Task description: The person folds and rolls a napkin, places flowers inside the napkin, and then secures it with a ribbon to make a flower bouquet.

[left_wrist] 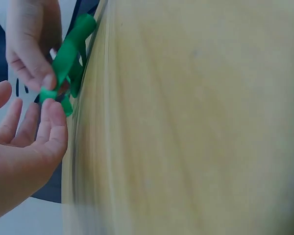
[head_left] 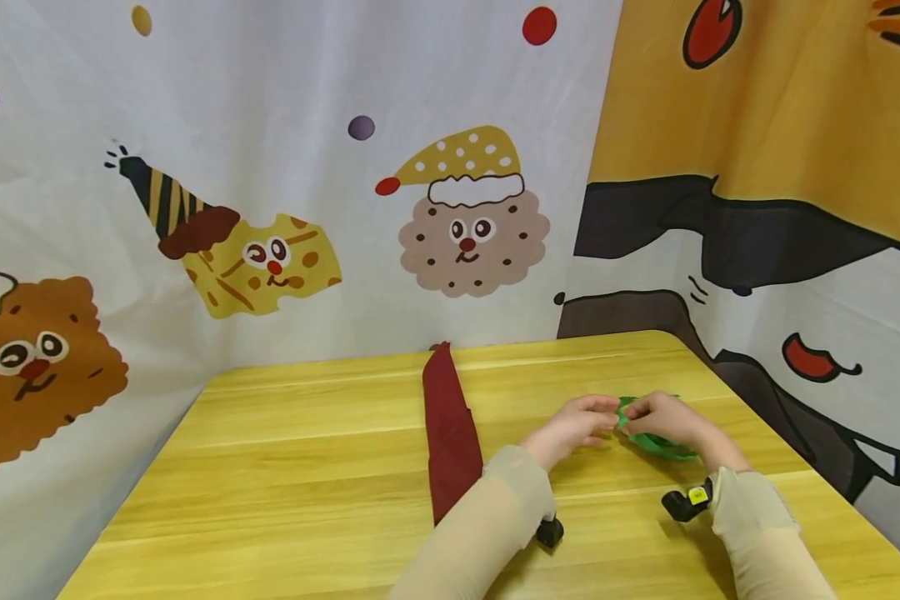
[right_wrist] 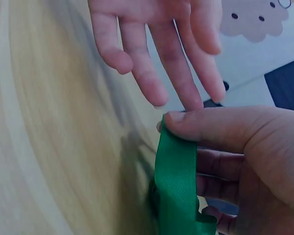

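- A dark red ribbon lies flat along the counter, well left of both sets of fingers and untouched
- The left hand has its fingers straight and relaxed, holding nothing; their tips sit just beside the free end of the green ribbon, touching or nearly touching it
- The green ribbon is bunched in loose loops on the counter directly under and between the fingers of the two hands, near the counter's right edge
- The right hand pinches the ribbon's end between thumb and forefinger, the strip hanging flat below that pinch
- To handle the ribbon well, I judge the pinch should stay near the end with the strip kept flat, not twisted, and the left fingers should take it close to the right thumb so the slippery satin does not slide loose
- A small black device with a yellow tag sits on the right wrist, behind the fingers; any writing on it is too small to read
- The cartoon curtain behind shows no legible words or brands
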`<state>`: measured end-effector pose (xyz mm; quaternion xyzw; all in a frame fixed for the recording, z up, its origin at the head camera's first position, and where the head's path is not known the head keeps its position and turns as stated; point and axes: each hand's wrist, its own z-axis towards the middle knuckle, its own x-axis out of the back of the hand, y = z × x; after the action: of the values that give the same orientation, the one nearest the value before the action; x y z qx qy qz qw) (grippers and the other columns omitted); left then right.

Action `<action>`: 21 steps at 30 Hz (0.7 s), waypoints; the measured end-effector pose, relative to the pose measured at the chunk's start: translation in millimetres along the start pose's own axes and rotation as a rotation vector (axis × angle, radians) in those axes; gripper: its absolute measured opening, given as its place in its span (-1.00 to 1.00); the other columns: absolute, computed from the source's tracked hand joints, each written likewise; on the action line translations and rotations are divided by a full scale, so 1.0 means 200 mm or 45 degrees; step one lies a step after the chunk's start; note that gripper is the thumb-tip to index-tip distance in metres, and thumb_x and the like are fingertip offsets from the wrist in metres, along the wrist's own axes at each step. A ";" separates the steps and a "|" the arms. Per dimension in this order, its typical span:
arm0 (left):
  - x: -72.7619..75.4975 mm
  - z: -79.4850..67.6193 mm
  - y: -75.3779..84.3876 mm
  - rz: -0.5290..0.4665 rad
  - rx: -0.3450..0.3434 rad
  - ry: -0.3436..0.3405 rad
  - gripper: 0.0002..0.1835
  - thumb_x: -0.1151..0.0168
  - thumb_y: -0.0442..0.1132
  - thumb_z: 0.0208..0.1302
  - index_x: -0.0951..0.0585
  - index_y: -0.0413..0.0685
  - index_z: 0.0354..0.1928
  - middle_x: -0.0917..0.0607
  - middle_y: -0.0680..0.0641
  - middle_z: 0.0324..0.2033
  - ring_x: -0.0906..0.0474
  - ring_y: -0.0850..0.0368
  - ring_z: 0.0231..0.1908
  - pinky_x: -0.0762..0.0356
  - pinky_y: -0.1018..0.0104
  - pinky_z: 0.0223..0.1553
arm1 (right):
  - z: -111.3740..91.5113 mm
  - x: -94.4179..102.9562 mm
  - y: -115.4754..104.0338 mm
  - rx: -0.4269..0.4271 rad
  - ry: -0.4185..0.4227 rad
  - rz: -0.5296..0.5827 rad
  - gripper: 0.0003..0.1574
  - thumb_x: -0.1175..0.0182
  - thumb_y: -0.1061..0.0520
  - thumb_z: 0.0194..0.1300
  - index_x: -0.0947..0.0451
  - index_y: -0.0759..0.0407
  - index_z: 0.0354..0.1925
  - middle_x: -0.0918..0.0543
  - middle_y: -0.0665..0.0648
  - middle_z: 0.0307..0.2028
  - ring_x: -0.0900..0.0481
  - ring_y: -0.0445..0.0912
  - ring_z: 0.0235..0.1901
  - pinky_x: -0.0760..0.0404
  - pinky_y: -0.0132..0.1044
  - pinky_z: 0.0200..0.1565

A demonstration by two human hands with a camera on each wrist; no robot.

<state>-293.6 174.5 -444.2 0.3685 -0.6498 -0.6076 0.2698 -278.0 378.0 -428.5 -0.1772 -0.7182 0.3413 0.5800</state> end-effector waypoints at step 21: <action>0.11 -0.02 0.11 0.500 -0.051 -0.107 -0.68 -0.23 -0.16 0.33 -0.62 0.11 0.11 -0.64 0.15 -0.28 -0.55 0.02 -0.11 -0.43 0.25 -0.19 | 0.00 0.00 -0.13 0.182 -0.125 0.200 -0.73 -0.10 0.18 0.40 -0.60 0.39 -0.13 -0.64 0.17 -0.25 -0.51 -0.11 -0.35 -0.52 -0.27 -0.27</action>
<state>-307.6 154.3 -424.3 0.2035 -0.7077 -0.5710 0.3629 -273.2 358.9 -410.3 -0.1743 -0.7035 0.4444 0.5265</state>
